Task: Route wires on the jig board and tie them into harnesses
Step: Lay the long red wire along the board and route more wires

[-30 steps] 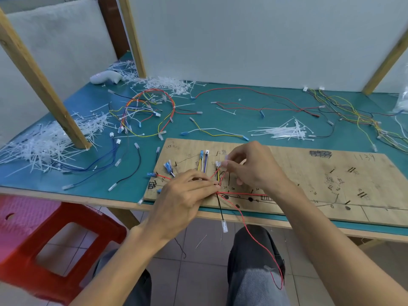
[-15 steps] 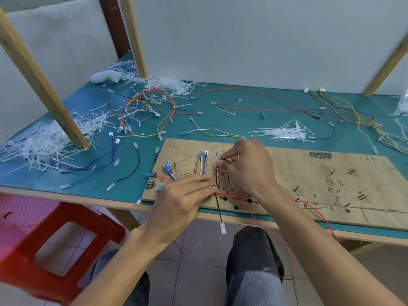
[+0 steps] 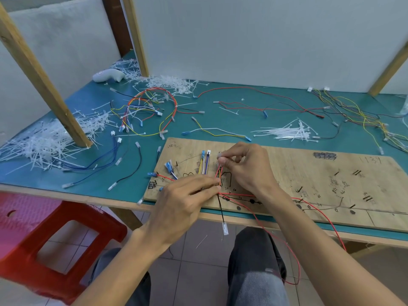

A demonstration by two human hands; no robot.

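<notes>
Wires (image 3: 218,173) part-routed on jig board (image 3: 320,173) — left hand (image 3: 183,202) pinches their junction, right hand (image 3: 247,166) pinches one connector end (image 3: 219,154) — tying apparently not yet begun

A plain white wall (image 3: 254,40) fills the view from 11 to 2 o'clock, evenly and softly lit. At 10 o'clock stands a paler, rough-textured panel (image 3: 66,51). A teal tabletop (image 3: 242,120) with a bare wooden front edge (image 3: 66,194) spans the middle. Light wooden posts rise from it: one slanted at 9 o'clock (image 3: 42,78), one at 11 o'clock (image 3: 135,36) just beside a dark brown post (image 3: 112,25), another at 2 o'clock (image 3: 388,69). A red plastic stool (image 3: 106,219) stands at 8 o'clock on a floor (image 3: 198,272) of pale grey tiles.
</notes>
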